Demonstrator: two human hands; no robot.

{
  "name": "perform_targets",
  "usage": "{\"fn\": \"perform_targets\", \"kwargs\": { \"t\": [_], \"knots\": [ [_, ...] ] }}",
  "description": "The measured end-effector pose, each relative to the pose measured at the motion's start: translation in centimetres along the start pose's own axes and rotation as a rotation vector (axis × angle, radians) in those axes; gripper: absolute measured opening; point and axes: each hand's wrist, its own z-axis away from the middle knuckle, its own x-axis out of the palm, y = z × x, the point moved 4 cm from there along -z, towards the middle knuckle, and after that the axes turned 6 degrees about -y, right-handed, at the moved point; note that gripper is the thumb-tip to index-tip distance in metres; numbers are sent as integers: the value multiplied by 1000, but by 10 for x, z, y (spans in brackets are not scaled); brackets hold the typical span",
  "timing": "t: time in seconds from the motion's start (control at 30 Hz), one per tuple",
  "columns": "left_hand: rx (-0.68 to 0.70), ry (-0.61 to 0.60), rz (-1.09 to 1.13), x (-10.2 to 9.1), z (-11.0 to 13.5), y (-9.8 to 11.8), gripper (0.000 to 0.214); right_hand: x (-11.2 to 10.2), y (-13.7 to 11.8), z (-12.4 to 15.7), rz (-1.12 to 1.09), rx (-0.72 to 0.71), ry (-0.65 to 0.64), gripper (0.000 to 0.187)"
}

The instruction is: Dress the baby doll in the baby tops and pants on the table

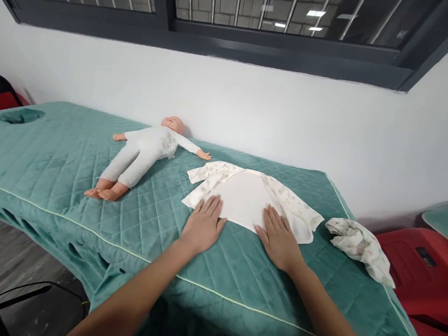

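Note:
A small white baby shirt (245,194) with a faint print on its sleeves lies spread on the green quilted bed cover (155,225), its plain inside facing up in the middle. Flat on its lower left edge rests my left hand (204,224), fingers stretched out. My right hand (278,236) lies on the lower right part, fingers extended too. Neither hand grips the cloth. To the left, a baby doll (142,149) with a white cloth body lies on its back, its head toward the wall.
A crumpled printed cloth (361,247) sits at the bed's right end, beside a red plastic stool (416,266). Behind the bed rises a white wall (230,105) under a dark-framed window (220,46). The bed has a face hole (22,116) at far left.

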Motion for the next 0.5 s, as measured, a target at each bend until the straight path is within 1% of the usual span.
{"fn": "perform_targets", "kwargs": {
  "t": [0.13, 0.23, 0.3, 0.37, 0.43, 0.5],
  "knots": [
    [58, 76, -66, -4, 54, -3, 60, -1, -4, 60, 32, -41, 150, 72],
    [98, 89, -137, -4, 89, -7, 60, 0, -6, 103, 68, -93, 207, 77],
    [131, 99, -186, -1, 109, -13, 60, 3, -5, 125, 96, -101, 242, 80],
    [161, 120, -236, 7, 127, -20, 59, 10, -2, 143, 115, -109, 247, 82],
    [195, 147, -276, 21, 146, -29, 60, 19, -1, 158, 124, -126, 251, 87],
    [223, 197, -292, 38, 164, -38, 65, 24, -5, 172, 123, -129, 308, 94]
  ]
}}
